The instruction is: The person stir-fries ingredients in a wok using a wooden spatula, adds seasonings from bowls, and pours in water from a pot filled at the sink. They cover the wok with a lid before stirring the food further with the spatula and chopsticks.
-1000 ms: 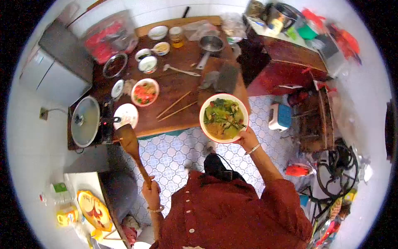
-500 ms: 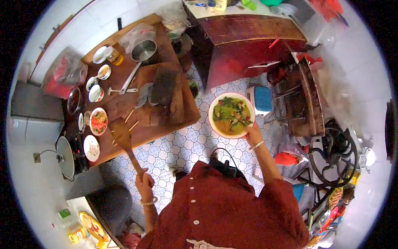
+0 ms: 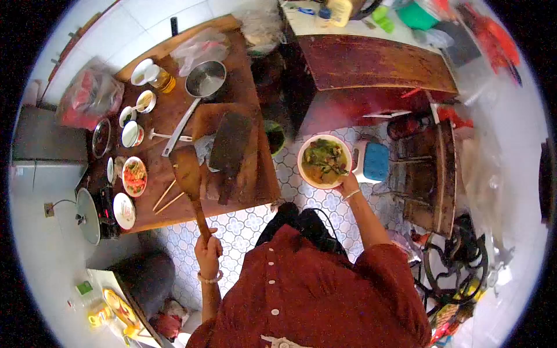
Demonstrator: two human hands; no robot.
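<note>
My left hand (image 3: pixel 208 252) is closed round the handle of a wooden spatula (image 3: pixel 188 174), whose broad blade points away from me over the near part of the table. In my right hand (image 3: pixel 347 186) is a white bowl (image 3: pixel 301 170) with a pink rim, held by its near right edge above the floor. Leafy greens in broth (image 3: pixel 325 159) fill the bowl. Beneath the spatula, a pair of chopsticks (image 3: pixel 168 197) lies on the wooden table (image 3: pixel 232 213).
On the table stand a metal pan (image 3: pixel 205 79), a cleaver-dark block (image 3: pixel 231 142) on a cutting board, a bowl of chopped red food (image 3: pixel 134 176) and several small bowls. A blue-topped stool (image 3: pixel 376 162) is right of my bowl. A red cabinet (image 3: pixel 371 64) stands ahead.
My body has moved forward, bringing the table and cabinet nearer. The spatula blade now lies farther right over the table. Both hands keep their holds.
</note>
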